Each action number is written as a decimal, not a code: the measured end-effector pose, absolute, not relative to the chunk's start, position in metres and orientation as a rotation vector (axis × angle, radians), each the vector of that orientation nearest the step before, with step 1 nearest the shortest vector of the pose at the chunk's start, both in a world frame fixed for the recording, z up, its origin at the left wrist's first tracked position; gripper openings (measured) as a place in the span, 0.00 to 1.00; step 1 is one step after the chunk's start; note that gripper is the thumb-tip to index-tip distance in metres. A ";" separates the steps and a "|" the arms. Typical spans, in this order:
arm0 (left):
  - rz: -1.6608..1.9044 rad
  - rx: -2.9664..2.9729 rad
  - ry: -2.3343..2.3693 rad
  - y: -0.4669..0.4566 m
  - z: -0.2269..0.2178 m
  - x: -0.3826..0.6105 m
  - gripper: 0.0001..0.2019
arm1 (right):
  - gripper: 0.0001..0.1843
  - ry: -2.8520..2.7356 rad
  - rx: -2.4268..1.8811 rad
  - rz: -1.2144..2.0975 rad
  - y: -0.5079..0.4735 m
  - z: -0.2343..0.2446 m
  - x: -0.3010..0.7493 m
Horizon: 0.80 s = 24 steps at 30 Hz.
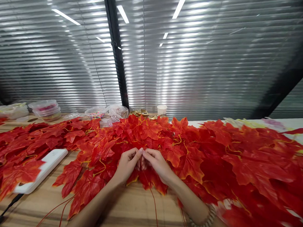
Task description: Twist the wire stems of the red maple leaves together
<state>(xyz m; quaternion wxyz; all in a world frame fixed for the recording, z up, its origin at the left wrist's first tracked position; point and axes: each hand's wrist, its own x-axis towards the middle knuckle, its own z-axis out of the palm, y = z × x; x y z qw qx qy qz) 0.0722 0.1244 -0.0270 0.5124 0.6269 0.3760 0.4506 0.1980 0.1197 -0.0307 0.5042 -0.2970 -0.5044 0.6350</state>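
A big heap of red and orange artificial maple leaves point(195, 150) covers the wooden table point(125, 211). My left hand point(127, 164) and my right hand point(156, 163) meet at the near edge of the heap, fingertips pinched together over a leaf point(150, 178). What the pinched fingers grip is small; it looks like a leaf stem or a thin red string. A thin red string point(155, 206) trails from under my hands toward the table's front edge. A bead bracelet point(204, 223) circles my right wrist.
A white flat box point(43, 170) with a black cable point(4, 213) lies at the left among the leaves. Clear plastic containers point(45, 109), plastic bags point(115, 112) and a small white cup point(161, 109) stand along the table's far edge, before slatted window blinds.
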 end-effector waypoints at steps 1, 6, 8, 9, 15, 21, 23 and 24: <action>1.083 1.508 0.903 0.125 -0.027 0.072 0.16 | 0.19 -1.218 -0.717 1.534 0.120 -0.031 0.198; 1.085 1.509 0.910 0.124 -0.026 0.072 0.16 | 0.19 -1.219 -0.719 1.535 0.120 -0.030 0.198; 1.092 1.508 0.911 0.124 -0.026 0.073 0.16 | 0.19 -1.217 -0.722 1.536 0.120 -0.030 0.198; 1.093 1.507 0.912 0.124 -0.026 0.072 0.16 | 0.19 -1.217 -0.724 1.536 0.120 -0.030 0.198; 1.087 1.504 0.908 0.125 -0.027 0.072 0.16 | 0.19 -1.214 -0.725 1.533 0.119 -0.030 0.197; 1.081 1.501 0.913 0.125 -0.027 0.072 0.16 | 0.19 -1.221 -0.743 1.523 0.120 -0.030 0.197; 1.083 1.503 0.913 0.125 -0.027 0.072 0.16 | 0.19 -1.225 -0.741 1.522 0.120 -0.030 0.197; 1.084 1.504 0.913 0.125 -0.027 0.072 0.16 | 0.19 -1.226 -0.740 1.522 0.120 -0.030 0.197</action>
